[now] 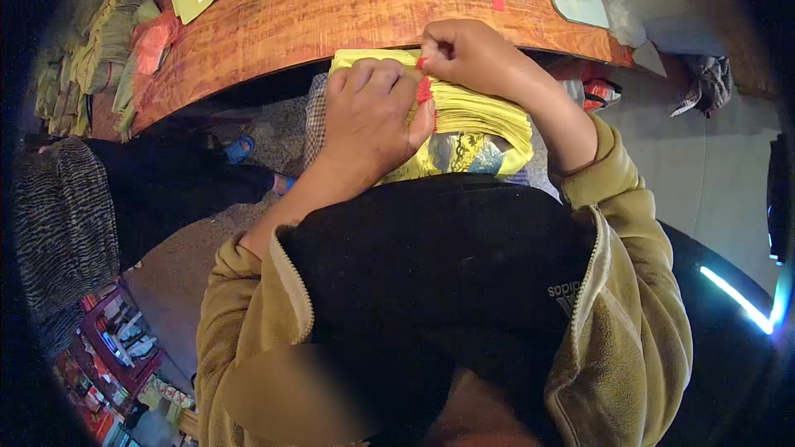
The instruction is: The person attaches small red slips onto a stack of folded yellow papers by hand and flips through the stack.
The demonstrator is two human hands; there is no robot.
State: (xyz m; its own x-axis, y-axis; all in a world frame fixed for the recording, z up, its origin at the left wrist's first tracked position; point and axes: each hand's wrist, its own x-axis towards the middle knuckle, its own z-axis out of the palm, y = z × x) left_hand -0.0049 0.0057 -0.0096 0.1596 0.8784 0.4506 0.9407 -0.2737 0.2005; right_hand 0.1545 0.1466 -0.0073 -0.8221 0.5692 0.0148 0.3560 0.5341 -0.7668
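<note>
Clasping a thick yellow stack (pixel 484 112) with the left hand (pixel 368 108) while seemingly pinching the far end of its red strip (pixel 425 89) with the right hand (pixel 476 54). Held at lap level, by the near edge of the wooden table (pixel 331 21). Showing loose red scraps (pixel 498 2) farther off, right of centre. Already stacked and marked with red; probably unfinished, judging by both busy hands; impossible to tell the amount left.
</note>
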